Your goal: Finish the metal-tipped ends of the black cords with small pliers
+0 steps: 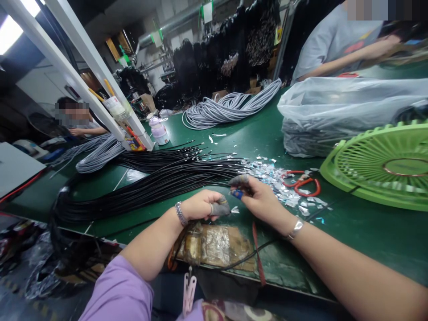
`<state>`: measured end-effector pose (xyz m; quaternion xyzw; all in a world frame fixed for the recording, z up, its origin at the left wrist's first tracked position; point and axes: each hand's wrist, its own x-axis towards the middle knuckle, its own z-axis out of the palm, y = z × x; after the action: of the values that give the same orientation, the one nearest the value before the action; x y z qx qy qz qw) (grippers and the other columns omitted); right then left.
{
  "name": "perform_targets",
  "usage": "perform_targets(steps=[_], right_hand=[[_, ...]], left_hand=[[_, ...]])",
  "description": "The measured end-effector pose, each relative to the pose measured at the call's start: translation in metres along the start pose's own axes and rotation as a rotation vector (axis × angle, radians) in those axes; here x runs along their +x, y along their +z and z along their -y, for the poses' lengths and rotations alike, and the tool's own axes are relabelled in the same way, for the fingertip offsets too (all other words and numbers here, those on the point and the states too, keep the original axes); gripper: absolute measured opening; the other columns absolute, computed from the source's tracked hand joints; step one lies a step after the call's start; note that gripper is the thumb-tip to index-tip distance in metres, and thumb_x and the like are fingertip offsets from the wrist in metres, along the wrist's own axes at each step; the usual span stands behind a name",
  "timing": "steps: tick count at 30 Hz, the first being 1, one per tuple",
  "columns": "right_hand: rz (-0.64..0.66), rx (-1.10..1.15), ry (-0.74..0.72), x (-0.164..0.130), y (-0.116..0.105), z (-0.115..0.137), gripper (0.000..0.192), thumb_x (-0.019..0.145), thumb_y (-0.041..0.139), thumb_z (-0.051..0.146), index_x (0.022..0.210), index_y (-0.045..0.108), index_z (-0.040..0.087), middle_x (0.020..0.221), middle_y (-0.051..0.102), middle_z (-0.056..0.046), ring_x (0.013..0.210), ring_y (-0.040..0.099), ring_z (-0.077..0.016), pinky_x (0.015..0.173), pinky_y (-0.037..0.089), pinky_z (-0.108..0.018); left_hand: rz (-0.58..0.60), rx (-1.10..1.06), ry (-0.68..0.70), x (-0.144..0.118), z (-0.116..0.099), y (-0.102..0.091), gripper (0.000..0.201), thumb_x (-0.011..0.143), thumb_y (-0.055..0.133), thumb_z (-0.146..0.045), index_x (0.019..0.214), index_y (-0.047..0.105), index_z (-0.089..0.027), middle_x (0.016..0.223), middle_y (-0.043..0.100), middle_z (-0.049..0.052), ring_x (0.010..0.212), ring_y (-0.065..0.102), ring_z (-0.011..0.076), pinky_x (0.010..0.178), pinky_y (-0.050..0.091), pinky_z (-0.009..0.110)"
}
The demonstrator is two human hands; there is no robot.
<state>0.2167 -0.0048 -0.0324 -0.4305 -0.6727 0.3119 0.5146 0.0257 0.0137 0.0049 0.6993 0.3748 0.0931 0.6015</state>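
My left hand (209,205) is closed in a pinch on a black cable. White stripped wire ends (235,210) stick out past its covered fingertips. Just to the right, my right hand (256,194) has its thumb and index finger curved with a gap between the tips; I see nothing held there. Its index finger wears a grey cover and its thumb a blue one. Behind both hands lies a thick bundle of black cables (160,187), its ends pointing right. White and blue scraps (276,180) are heaped beside red-handled scissors (309,186).
A green fan (384,165) and a clear plastic bag (310,116) stand right. Grey cable coils (227,109) lie at the back, near a lilac bottle (159,130). A taped cardboard piece (217,245) sits at the front edge. Two other people work farther off.
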Motion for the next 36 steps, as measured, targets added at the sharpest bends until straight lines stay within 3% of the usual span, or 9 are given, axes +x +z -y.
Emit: perform_targets(steps=[2, 5, 9, 13, 17, 22, 28, 36], right_hand=[[-0.076, -0.011, 0.061, 0.003, -0.003, -0.004, 0.012, 0.075, 0.058, 0.026, 0.084, 0.063, 0.021, 0.078, 0.070, -0.004, 0.071, 0.065, -0.0189, 0.069, 0.053, -0.034], [-0.101, 0.003, 0.128, 0.007, -0.006, -0.010, 0.013, 0.076, 0.056, 0.028, 0.082, 0.064, 0.021, 0.072, 0.068, -0.002, 0.069, 0.064, -0.0188, 0.068, 0.053, -0.034], [-0.059, 0.037, 0.145, 0.005, -0.003, -0.008, 0.015, 0.074, 0.056, 0.023, 0.085, 0.066, 0.021, 0.075, 0.068, -0.002, 0.069, 0.062, -0.0175, 0.067, 0.051, -0.032], [0.019, 0.138, 0.262, -0.001, 0.004, 0.000, 0.025, 0.085, 0.049, 0.041, 0.083, 0.063, 0.020, 0.059, 0.060, 0.001, 0.047, 0.047, -0.0122, 0.045, 0.039, -0.025], [0.109, 0.180, 0.280, -0.006, 0.007, 0.013, 0.038, 0.087, 0.046, 0.052, 0.071, 0.058, 0.020, 0.053, 0.052, 0.003, 0.044, 0.037, -0.0100, 0.042, 0.031, -0.024], [0.128, 0.242, 0.306, -0.008, 0.010, 0.021, 0.033, 0.075, 0.065, 0.053, 0.075, 0.057, 0.021, 0.053, 0.047, 0.006, 0.050, 0.041, -0.0118, 0.047, 0.036, -0.025], [0.092, 0.317, 0.419, -0.005, 0.009, 0.016, 0.039, 0.074, 0.061, 0.058, 0.074, 0.056, 0.020, 0.051, 0.042, 0.007, 0.045, 0.036, -0.0095, 0.041, 0.027, -0.023], [0.029, 0.412, 0.439, 0.002, 0.001, 0.011, 0.041, 0.060, 0.073, 0.043, 0.092, 0.060, 0.020, 0.078, 0.066, -0.002, 0.064, 0.057, -0.0145, 0.048, 0.039, -0.024]], left_hand=[[-0.031, 0.075, 0.058, 0.000, 0.000, 0.001, 0.028, 0.072, 0.066, -0.041, 0.071, 0.057, -0.014, 0.048, 0.050, -0.005, 0.039, 0.039, 0.0053, 0.040, 0.031, 0.018], [-0.204, 0.185, 0.186, 0.003, 0.002, 0.002, 0.019, 0.076, 0.062, -0.032, 0.070, 0.059, -0.014, 0.052, 0.053, -0.003, 0.046, 0.045, 0.0067, 0.047, 0.036, 0.018], [-0.377, 0.377, 0.278, 0.003, 0.008, 0.000, 0.016, 0.080, 0.057, -0.030, 0.075, 0.062, -0.015, 0.059, 0.057, -0.002, 0.054, 0.049, 0.0086, 0.053, 0.038, 0.019], [-0.487, 0.501, 0.312, 0.001, 0.008, 0.000, 0.021, 0.084, 0.054, -0.033, 0.073, 0.061, -0.016, 0.059, 0.056, -0.001, 0.055, 0.047, 0.0098, 0.055, 0.037, 0.021], [-0.570, 0.590, 0.337, 0.000, 0.006, 0.002, 0.019, 0.084, 0.054, -0.031, 0.075, 0.062, -0.017, 0.065, 0.060, 0.001, 0.059, 0.049, 0.0115, 0.059, 0.039, 0.023], [-0.590, 0.691, 0.373, -0.001, 0.007, 0.004, 0.017, 0.084, 0.053, -0.031, 0.076, 0.062, -0.018, 0.069, 0.062, 0.002, 0.062, 0.053, 0.0130, 0.061, 0.040, 0.024], [-0.537, 0.822, 0.442, -0.002, 0.006, 0.003, 0.021, 0.086, 0.050, -0.032, 0.073, 0.060, -0.019, 0.066, 0.061, 0.004, 0.061, 0.055, 0.0146, 0.060, 0.039, 0.025], [-0.471, 0.859, 0.447, -0.003, 0.006, 0.002, 0.019, 0.084, 0.053, -0.032, 0.073, 0.062, -0.019, 0.067, 0.064, 0.004, 0.062, 0.058, 0.0162, 0.058, 0.037, 0.026]])
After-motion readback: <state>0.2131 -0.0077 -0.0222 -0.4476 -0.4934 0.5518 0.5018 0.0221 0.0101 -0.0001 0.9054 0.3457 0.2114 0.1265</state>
